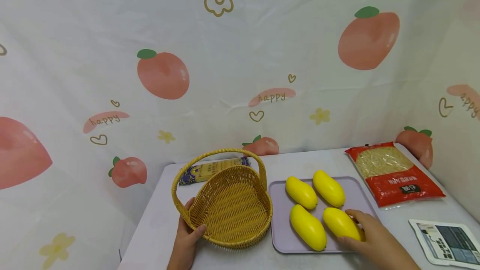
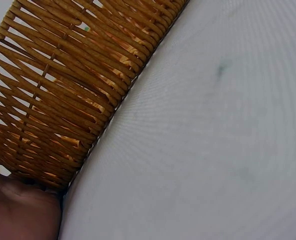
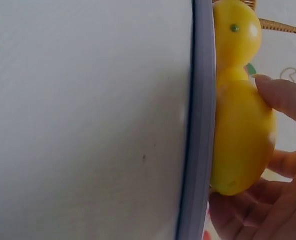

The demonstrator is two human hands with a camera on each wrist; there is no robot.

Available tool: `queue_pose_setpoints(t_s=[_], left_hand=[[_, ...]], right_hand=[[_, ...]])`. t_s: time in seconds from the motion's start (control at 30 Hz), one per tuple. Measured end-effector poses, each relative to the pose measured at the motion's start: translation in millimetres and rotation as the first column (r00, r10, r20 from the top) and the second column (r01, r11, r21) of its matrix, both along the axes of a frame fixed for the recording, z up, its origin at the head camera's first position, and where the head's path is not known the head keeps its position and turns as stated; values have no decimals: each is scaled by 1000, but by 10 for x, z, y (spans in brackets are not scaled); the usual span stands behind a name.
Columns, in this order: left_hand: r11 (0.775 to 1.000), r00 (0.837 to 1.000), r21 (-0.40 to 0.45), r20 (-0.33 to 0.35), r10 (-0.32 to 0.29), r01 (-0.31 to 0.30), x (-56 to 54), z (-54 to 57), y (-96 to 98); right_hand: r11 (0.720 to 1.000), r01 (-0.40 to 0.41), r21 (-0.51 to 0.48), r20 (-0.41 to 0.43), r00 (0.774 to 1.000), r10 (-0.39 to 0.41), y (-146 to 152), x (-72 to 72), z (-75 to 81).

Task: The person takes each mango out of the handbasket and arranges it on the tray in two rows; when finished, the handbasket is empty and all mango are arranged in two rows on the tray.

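My left hand [image 1: 187,236] grips the near left side of a round wicker basket [image 1: 236,211], thumb over its rim. The basket has a tall arched handle and tilts so that its inside shows. In the left wrist view, part of that hand [image 2: 22,210] lies against the woven wall [image 2: 72,75]. My right hand [image 1: 375,236] holds a yellow mango [image 1: 342,223] at the lower right of a pale purple tray [image 1: 279,247]. Thumb and fingers bracket this mango [image 3: 243,140] in the right wrist view. Three other mangoes, one at the front left [image 1: 308,227], lie on the tray.
Behind the basket lies a long yellow-and-blue packet [image 1: 204,172]. A red bag of pale dry food [image 1: 393,174] lies at the back right. Nearer on the right is a white-framed printed pack [image 1: 446,243]. A fruit-patterned cloth [image 1: 217,128] hangs behind the table.
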State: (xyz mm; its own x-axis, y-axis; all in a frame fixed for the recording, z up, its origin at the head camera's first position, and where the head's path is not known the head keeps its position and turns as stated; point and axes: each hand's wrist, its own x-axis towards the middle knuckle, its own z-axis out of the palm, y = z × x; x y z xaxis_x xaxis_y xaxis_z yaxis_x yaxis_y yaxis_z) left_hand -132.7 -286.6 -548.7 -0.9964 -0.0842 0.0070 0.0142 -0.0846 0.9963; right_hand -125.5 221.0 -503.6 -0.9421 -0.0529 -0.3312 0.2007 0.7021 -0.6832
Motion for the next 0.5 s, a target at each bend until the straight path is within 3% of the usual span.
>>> queue_pose_setpoints(t_s=[0.5], left_hand=[[1000,1000,-1,9,6,-6,-3,15,10]], right_hand=[[998,-14,53,34,999,12,67,20,-16]])
